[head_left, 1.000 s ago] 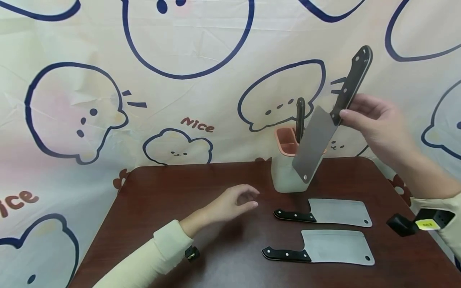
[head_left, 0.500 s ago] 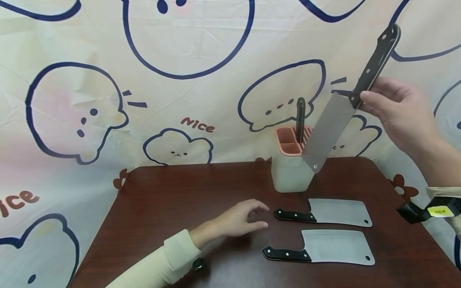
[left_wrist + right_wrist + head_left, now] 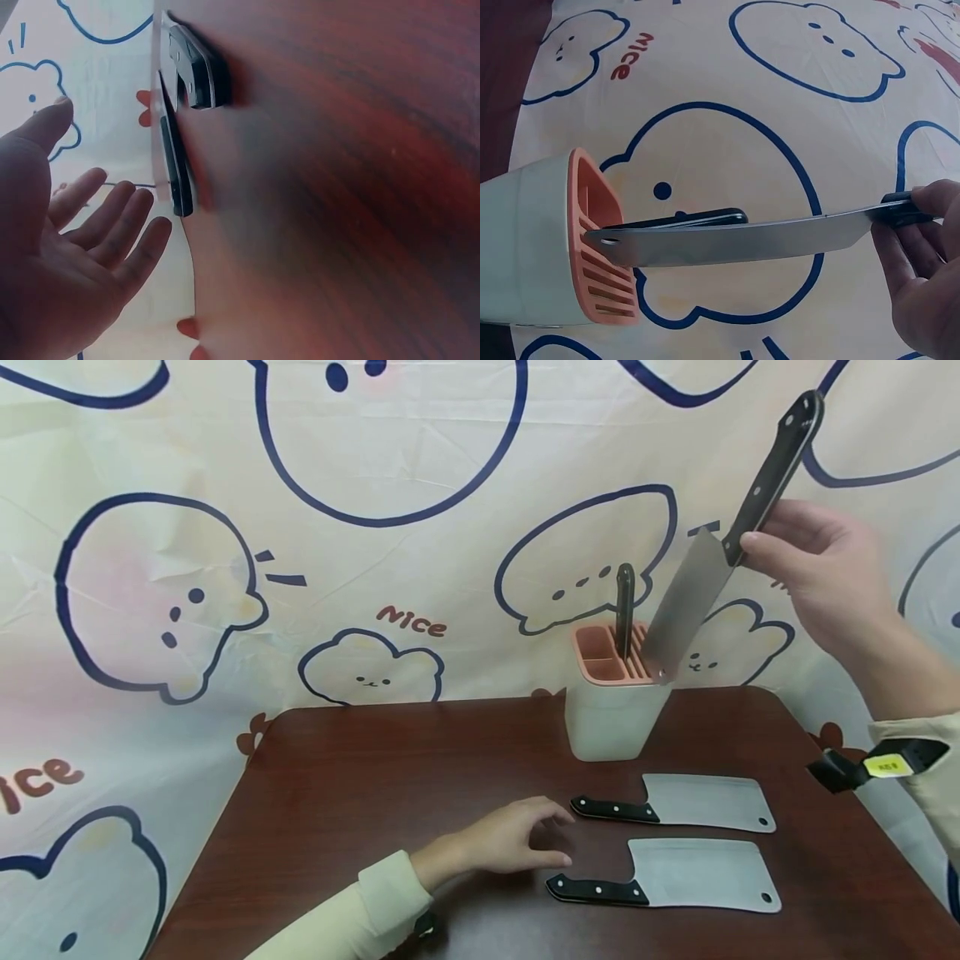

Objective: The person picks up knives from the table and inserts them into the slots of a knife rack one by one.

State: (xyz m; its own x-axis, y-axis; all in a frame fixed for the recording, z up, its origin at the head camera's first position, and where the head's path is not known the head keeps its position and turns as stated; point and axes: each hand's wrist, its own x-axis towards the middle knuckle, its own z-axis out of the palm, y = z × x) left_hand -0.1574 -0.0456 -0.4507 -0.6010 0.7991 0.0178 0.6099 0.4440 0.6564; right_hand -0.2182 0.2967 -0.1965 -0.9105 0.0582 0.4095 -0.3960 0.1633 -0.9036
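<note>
My right hand (image 3: 832, 581) pinches a cleaver (image 3: 690, 602) at the blade end of its black handle, thumb on the near side. The cleaver tilts, handle up to the right, and its holed blade end is at the slots of the knife holder (image 3: 615, 718). Whether that end sits inside a slot I cannot tell. The holder is pale with an orange slotted top (image 3: 604, 285); another black knife handle (image 3: 625, 610) stands up from it. Over the table, my left hand (image 3: 506, 837) has loosely bent fingers, holds nothing, and is close to the handles of two lying cleavers.
The far cleaver (image 3: 708, 802) and the near cleaver (image 3: 697, 872) lie flat in front of the holder, handles to the left. A brown table (image 3: 360, 768) carries everything. Behind it hangs a cloth (image 3: 420, 568) with cartoon prints.
The right hand has moved up and right with the cleaver, bringing the blade end from before the holder's side to its slotted top. The left hand has shifted right and nearer, towards the lying cleavers.
</note>
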